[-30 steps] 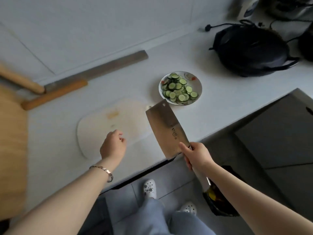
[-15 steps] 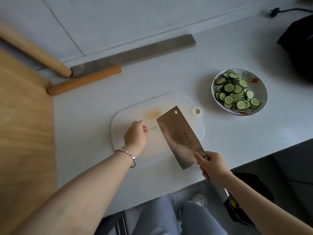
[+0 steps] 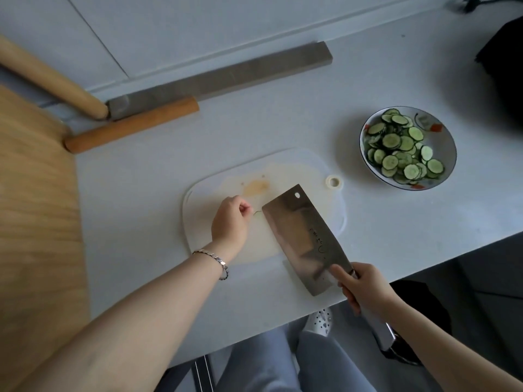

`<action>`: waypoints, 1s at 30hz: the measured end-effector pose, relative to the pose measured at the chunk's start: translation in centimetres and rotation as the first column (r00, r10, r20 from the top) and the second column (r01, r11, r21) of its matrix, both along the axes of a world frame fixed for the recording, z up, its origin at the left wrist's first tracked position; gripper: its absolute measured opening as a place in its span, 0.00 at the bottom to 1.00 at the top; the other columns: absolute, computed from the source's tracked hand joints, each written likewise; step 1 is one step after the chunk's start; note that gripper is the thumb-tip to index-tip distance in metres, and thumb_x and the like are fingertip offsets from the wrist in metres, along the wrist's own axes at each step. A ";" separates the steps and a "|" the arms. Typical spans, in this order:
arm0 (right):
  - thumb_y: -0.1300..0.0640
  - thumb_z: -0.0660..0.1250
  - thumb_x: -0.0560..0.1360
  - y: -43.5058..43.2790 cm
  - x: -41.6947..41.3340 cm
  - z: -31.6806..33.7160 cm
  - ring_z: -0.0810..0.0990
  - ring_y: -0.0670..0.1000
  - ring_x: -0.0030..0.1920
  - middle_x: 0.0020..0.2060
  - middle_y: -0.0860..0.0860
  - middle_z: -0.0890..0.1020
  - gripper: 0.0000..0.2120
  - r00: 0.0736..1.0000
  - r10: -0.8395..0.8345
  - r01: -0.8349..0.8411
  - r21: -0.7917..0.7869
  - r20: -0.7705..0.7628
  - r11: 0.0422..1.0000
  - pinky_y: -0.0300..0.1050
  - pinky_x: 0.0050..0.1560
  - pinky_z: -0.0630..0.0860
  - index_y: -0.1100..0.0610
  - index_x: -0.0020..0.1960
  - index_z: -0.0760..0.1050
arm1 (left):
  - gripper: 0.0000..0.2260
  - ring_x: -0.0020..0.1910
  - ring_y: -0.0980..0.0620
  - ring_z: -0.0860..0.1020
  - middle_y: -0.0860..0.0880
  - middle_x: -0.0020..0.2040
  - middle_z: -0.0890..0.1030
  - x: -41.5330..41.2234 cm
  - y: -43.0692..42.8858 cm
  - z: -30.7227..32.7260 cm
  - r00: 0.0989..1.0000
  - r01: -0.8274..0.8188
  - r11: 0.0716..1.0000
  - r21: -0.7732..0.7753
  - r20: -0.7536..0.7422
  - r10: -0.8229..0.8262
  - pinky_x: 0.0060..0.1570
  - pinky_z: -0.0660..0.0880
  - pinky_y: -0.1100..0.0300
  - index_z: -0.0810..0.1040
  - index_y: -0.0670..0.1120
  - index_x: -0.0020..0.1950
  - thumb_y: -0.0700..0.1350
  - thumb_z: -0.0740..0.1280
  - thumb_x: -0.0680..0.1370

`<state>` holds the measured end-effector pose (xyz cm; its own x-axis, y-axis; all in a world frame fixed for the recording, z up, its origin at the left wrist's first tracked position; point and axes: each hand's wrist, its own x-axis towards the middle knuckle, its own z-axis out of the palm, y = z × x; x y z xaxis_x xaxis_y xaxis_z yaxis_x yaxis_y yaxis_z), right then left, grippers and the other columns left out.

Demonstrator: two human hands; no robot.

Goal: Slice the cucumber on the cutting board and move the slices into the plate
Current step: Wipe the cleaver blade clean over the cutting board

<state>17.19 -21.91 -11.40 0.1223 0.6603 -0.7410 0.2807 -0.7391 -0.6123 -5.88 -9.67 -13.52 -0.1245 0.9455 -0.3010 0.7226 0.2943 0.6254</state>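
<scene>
The cleaver (image 3: 305, 239) was clamped in the right grip (image 3: 365, 290); whether the curled left grip (image 3: 230, 222) pinched the limp, light scrap (image 3: 257, 213) beside it could not be told.

Home kitchen, food-preparation corner.
White table (image 3: 283, 114) against pale tiled wall (image 3: 169, 24); plastic cutting board (image 3: 209, 193), broad steel cleaver (image 3: 305, 239), patterned plate (image 3: 445, 142) of cucumber slices (image 3: 396, 148), wooden rolling pin (image 3: 133, 124), large wooden board (image 3: 34, 222) at left, dark cookware (image 3: 503, 69) at right edge.
</scene>
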 end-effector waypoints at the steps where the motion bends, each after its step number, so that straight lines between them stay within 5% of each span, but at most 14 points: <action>1: 0.57 0.64 0.78 0.0 0.0 -0.1 0.63 0.48 0.13 0.17 0.52 0.69 0.17 1.000 -0.004 0.004 0.000 -0.005 1.000 0.35 0.17 0.61 0.63 0.32 0.68 | 0.02 0.41 0.49 0.74 0.46 0.44 0.76 -0.1 -0.1 0.0 1.000 0.000 1.000 0.009 0.016 0.000 0.40 0.67 0.62 0.76 0.42 0.43 0.38 0.65 0.74; 12: 0.56 0.64 0.78 0.3 -1.3 0.1 0.66 0.49 0.15 0.19 0.52 0.70 0.17 0.991 0.123 -0.124 -0.016 -0.057 0.992 0.38 0.19 0.64 0.61 0.32 0.68 | 0.06 0.44 0.49 0.73 0.38 0.51 0.76 -2.8 -1.4 0.0 0.996 -0.089 0.993 0.076 0.013 0.088 0.42 0.64 0.70 0.76 0.36 0.49 0.32 0.62 0.74; 21: 0.54 0.64 0.78 1.6 -0.5 0.7 0.66 0.50 0.17 0.20 0.53 0.70 0.17 0.995 -0.072 0.072 0.004 -0.068 0.997 0.40 0.20 0.66 0.63 0.35 0.69 | 0.10 0.50 0.41 0.75 0.38 0.53 0.74 -2.9 -1.3 0.6 0.999 -0.013 1.000 0.023 -0.041 0.014 0.51 0.69 0.58 0.75 0.38 0.56 0.35 0.62 0.75; 30: 0.55 0.64 0.78 2.2 -2.0 0.6 0.66 0.50 0.17 0.19 0.52 0.70 0.17 0.991 0.102 -0.102 0.003 -0.084 0.995 0.40 0.20 0.66 0.63 0.34 0.70 | 0.12 0.55 0.41 0.73 0.37 0.56 0.74 -2.9 -1.4 1.4 0.999 -0.009 1.000 0.009 -0.048 0.009 0.53 0.69 0.56 0.73 0.37 0.59 0.34 0.59 0.76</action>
<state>15.24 -19.71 -10.76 -0.0084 0.6655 -0.7463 0.3027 -0.7096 -0.6362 -8.79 -11.03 -12.14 -0.1473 0.9467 -0.2864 0.7494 0.2958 0.5924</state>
